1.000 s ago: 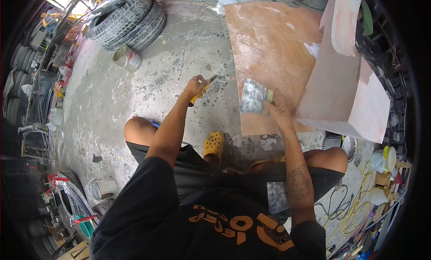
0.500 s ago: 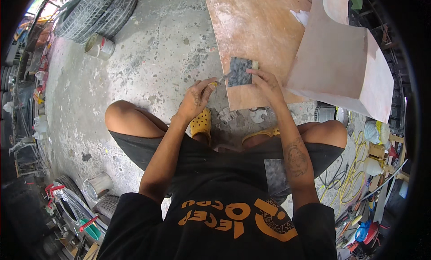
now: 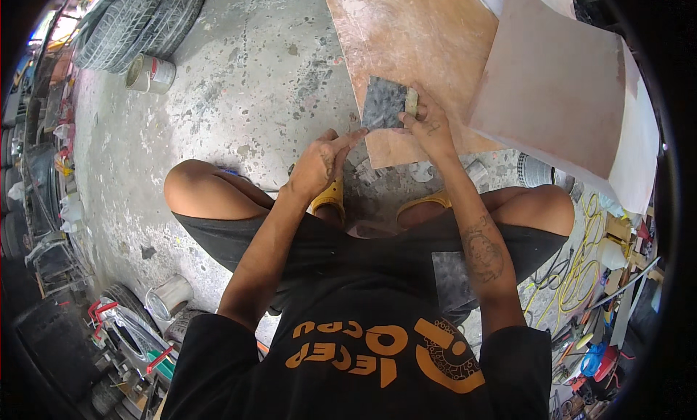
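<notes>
A dark grey, worn-looking sheet of sandpaper (image 3: 385,100) hangs over the near left edge of a brown board (image 3: 406,50). Along its right side a pale yellowish block (image 3: 412,102) shows. My right hand (image 3: 430,126) grips the block and the sheet's right edge between thumb and fingers. Close to the sheet's lower left corner, my left hand (image 3: 323,162) is closed, index finger stretched to that corner; whatever is in its fingers is too small to make out. A second grey sandpaper sheet (image 3: 451,280) rests on my lap by the right forearm.
A large curved, pinkish-grey panel (image 3: 555,93) stands on the board at right. Tyres (image 3: 138,24) and a tin can (image 3: 150,74) are at far left, another can (image 3: 169,296) at near left. Yellow hose (image 3: 581,275) and tools lie at right.
My left hand has moved up and right to the sandpaper's lower corner. The sheet has tilted slightly, and my right hand's fingers have shifted around the block.
</notes>
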Motion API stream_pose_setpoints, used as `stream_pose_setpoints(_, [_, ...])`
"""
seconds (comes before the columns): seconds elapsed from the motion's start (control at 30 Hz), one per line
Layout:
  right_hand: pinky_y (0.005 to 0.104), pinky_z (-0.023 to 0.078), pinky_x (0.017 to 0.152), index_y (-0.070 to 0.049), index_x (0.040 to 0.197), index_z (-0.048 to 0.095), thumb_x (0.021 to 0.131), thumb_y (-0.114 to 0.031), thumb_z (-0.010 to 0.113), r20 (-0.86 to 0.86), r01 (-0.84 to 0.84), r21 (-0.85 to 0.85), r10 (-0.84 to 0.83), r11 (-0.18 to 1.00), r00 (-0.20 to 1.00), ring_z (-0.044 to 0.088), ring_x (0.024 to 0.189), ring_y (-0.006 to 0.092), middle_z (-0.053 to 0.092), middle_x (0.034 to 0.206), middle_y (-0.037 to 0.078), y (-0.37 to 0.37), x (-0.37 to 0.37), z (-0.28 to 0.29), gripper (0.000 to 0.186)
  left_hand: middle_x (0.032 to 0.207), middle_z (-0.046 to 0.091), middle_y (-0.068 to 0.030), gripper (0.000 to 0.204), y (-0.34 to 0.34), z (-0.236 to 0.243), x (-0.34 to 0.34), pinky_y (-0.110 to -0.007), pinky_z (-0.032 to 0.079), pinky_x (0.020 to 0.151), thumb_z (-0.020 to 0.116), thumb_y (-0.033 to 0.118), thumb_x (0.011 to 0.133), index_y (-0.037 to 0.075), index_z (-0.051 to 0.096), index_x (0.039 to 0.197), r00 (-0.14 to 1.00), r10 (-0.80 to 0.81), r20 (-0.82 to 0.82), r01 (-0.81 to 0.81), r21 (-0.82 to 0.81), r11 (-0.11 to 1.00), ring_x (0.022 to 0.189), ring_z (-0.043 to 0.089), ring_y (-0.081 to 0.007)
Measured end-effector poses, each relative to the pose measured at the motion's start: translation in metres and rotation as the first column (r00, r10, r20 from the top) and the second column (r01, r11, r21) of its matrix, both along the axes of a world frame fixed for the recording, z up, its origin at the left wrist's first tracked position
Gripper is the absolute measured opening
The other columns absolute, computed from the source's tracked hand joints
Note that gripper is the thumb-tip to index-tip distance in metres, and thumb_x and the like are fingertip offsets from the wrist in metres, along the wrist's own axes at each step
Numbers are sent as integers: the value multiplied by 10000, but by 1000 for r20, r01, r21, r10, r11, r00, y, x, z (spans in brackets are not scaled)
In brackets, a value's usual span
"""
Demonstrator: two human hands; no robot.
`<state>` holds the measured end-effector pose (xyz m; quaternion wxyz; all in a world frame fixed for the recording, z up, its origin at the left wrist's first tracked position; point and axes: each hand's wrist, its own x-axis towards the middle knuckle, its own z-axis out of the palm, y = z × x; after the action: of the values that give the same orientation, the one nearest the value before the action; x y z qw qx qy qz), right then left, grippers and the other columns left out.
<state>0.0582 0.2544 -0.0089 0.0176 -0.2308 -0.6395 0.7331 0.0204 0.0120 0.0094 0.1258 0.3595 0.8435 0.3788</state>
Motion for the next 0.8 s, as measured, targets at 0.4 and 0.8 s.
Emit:
stream_pose_setpoints(0.4, [318,638,780,4,1559,244,887,148,552,-29,-79,72,82,994,996,655,975,203,647,1163,168,4,-3,-7,753,740,571,-210,310,14,3,-38,-446,493,681,584,78,974,111,672,1269,999,-51,-14,52,26,998,688,581,-389])
stream_pose_setpoints(0.8, [318,645,772,-28,1563,263,895,149,538,60,-194,-3,194,981,979,651,989,209,621,1224,202,7,6,1,743,811,623,-178,316,-4,13,1,-417,495,672,614,72,953,126,681,1256,997,59,53,-53,-91,994,721,613,-347])
